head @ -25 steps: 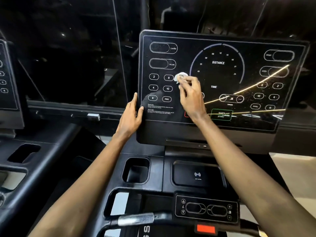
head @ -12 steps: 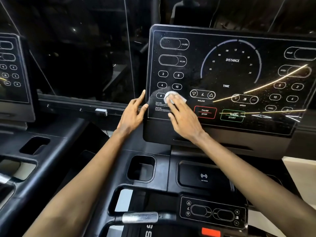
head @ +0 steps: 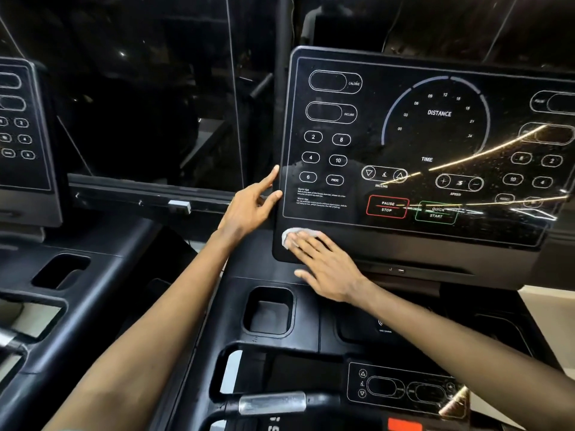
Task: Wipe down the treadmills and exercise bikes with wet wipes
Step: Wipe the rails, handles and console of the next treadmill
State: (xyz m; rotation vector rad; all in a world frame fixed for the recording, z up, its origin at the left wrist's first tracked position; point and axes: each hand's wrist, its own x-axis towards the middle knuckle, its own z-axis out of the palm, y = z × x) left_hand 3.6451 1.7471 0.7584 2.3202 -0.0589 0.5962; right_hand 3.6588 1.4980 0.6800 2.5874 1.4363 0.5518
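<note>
The wet wipe (head: pixel 289 236) lies under our flat right hand (head: pixel 326 265) at the treadmill console (head: pixel 435 234) lower-left corner; our open left hand (head: pixel 249 209) touches its side.

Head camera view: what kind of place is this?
Most likely a gym. A treadmill console shows distance, incline and speed controls, a second console stands to its left, and the right hand presses a wet wipe on its lower edge.
</note>
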